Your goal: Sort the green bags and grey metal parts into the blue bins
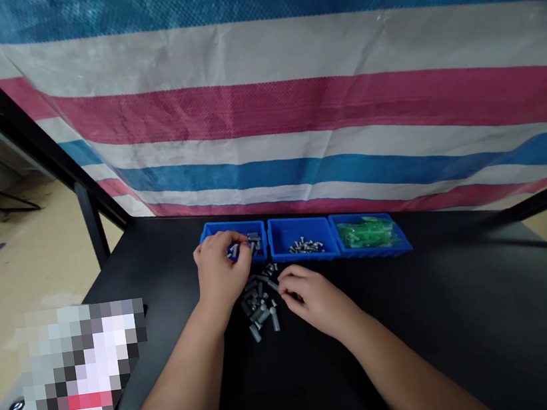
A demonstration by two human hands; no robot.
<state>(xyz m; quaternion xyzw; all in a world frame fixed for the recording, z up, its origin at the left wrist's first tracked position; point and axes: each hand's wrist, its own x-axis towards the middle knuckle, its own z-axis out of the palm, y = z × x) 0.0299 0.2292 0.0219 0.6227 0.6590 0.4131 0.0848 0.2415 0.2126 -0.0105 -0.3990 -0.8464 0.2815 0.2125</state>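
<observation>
My left hand [223,262] reaches over the left blue bin [233,226], its fingers curled down inside. Small grey cylinders [255,241] lie in that bin around the fingertips; whatever the fingers hold is hidden. In front of the bins, a loose pile of grey cylindrical pieces [254,305] and small silver screws [270,268] is spread on the black table. My right hand [313,294] is at the right side of this pile, fingers pinched at the end of one grey cylinder [273,286].
The middle blue bin [296,225] contains several silver screws [306,246]. Green plastic-wrapped pieces [368,233] fill the right blue bin [402,246]. A striped tarp [280,103] hangs behind the black table [444,317]. A blurred-out device [87,377] sits at the left edge.
</observation>
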